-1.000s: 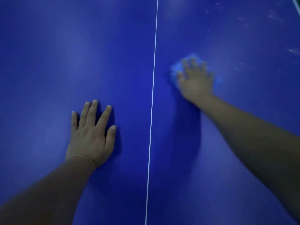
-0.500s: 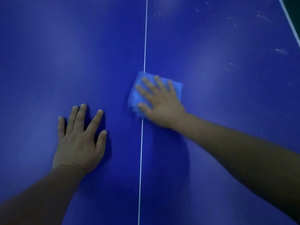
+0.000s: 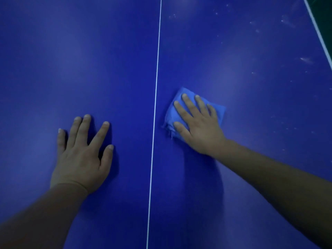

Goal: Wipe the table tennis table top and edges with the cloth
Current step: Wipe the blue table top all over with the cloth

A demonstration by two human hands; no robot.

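The right hand lies flat, fingers straight, pressing the cloth on the desk beside the white line to rub it. The left hand lies flat, grip released, for support.

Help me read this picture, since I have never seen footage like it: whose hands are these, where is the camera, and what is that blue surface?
The camera sits on a person's head, looking forward and down, so both hands are their own. The blue surface is a table tennis table with a white centre line. The left hand rests flat on the bare table with fingers spread. The right hand presses a folded blue cloth against the table just right of the line. Pale specks mark the far right area.
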